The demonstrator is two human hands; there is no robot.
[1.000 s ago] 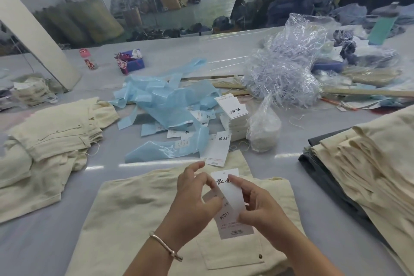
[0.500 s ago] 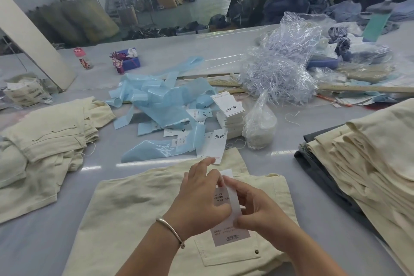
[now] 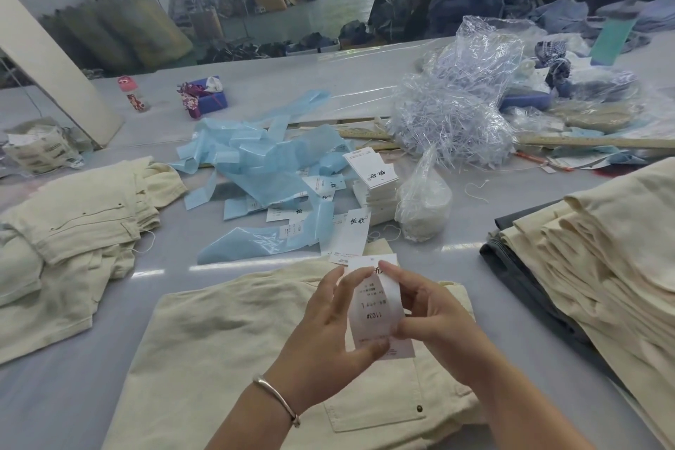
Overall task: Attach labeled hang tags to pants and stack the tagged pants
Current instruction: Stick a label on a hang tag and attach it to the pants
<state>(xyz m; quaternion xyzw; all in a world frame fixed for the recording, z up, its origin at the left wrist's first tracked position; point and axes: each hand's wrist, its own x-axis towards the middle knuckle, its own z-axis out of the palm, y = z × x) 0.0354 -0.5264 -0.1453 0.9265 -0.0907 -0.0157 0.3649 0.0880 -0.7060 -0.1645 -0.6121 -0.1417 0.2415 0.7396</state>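
Note:
I hold a white hang tag (image 3: pixel 378 307) upright above a folded cream pair of pants (image 3: pixel 226 351) lying in front of me. A label printed "1103#" lies on the tag's face. My left hand (image 3: pixel 328 332) pinches the tag's lower left edge between thumb and fingers. My right hand (image 3: pixel 431 310) pinches its top and right edge. A stack of white tags (image 3: pixel 372 186) stands further back, with loose tags and blue backing strips (image 3: pixel 263 172) around it.
A pile of cream pants (image 3: pixel 73 226) lies at the left. A taller stack of cream pants over dark ones (image 3: pixel 602 267) fills the right. A clear bag of strings (image 3: pixel 423 205), a crumpled plastic bag of fasteners (image 3: pixel 456 113) and a wooden ruler (image 3: pixel 584 141) lie beyond.
The tag has been raised and turned so its labelled face shows. My left fingers moved off its front to its left edge.

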